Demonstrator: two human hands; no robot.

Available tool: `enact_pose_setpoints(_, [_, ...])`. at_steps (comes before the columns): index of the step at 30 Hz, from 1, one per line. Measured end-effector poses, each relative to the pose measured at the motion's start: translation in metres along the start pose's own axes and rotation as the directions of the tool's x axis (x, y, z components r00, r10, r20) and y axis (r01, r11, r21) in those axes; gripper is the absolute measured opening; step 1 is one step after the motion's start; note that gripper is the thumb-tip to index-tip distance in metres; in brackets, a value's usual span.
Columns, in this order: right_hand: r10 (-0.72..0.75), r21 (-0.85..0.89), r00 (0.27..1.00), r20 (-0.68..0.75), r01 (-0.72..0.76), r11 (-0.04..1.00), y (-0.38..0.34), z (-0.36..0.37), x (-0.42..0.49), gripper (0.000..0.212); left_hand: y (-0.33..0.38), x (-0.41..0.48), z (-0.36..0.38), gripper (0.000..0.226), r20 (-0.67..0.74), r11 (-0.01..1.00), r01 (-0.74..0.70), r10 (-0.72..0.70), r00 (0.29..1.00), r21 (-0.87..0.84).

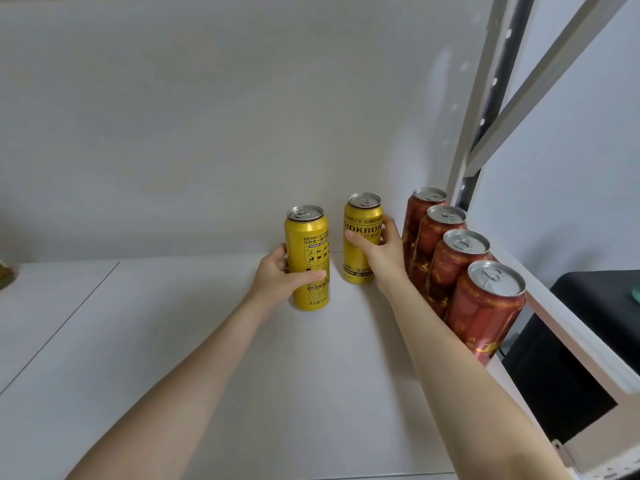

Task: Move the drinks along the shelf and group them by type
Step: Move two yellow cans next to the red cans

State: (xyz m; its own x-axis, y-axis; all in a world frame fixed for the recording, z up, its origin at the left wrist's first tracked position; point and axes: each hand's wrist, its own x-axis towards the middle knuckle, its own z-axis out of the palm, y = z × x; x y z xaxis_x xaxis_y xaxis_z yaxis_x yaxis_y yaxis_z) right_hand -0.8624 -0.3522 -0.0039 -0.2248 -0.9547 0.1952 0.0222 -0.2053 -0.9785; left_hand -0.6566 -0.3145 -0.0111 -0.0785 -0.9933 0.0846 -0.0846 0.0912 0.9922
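Two yellow cans gripped at once, one per hand, on a broad white shelf board (173,341) stretching beneath both forearms. On the outer side of the right grip: a white perforated shelf upright (485,98) with a slanted brace, then a row of four red Beijing Beer cans (460,265), upright and shoulder to shoulder, just beside the right knuckles and wrist. Inside the left hand (277,275): a yellow beer can (308,244), upright, thumb across its front, fingers wrapped behind. Inside the right hand (381,251): a yellow Sidkron can (358,265), also upright, thumb on the front face, fingers curled round the side facing the red row. Clear gap between the two grips.

Step in hand, judging by the layout: reds already grouped, yellows to be brought together. Needed next, probably: sliding or lifting the left-hand can toward the right grip until both yellows stand side by side, each kept vertical, right knuckles kept off the tall, easily toppled reds.

Hard to make out:
- Black object (595,306) past the shelf's end, cut off by the frame.
- Lower parts of some reds, hidden behind the right forearm.
- Can bases, resting or just lifted: cannot tell.
- Brand on the left-hand can, turned away.
- Fingertips behind both cans.
- Small greenish thing (5,271) at the far left edge, unidentifiable.
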Motion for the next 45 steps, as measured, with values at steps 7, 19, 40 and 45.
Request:
enact_pose_setpoints(7, [-0.006, 0.011, 0.999, 0.053, 0.006, 1.0, 0.005, 0.0, 0.005, 0.063, -0.002, -0.004, 0.001, 0.07, 0.018, 1.0, -0.003, 0.003, 1.0, 0.024])
enact_pose_setpoints(19, [0.08, 0.067, 0.994, -0.076, -0.075, 0.995, -0.017, -0.014, -0.03, 0.07, -0.005, -0.016, 0.004, 0.071, 0.031, 1.0, -0.003, 0.002, 1.0, 0.023])
enact_pose_setpoints(40, [0.042, -0.014, 0.945, 0.325, -0.039, 0.999, -0.015, 0.014, -0.079, 0.052, -0.028, -0.034, -0.008, 0.062, 0.033, 0.998, 0.046, -0.048, 0.998, 0.047])
enact_pose_setpoints(45, [0.056, 0.04, 0.955, 0.291, -0.07, 0.997, -0.017, -0.008, -0.092, 0.051, -0.023, -0.043, 0.015, 0.062, 0.078, 0.998, 0.043, -0.046, 0.996, 0.042])
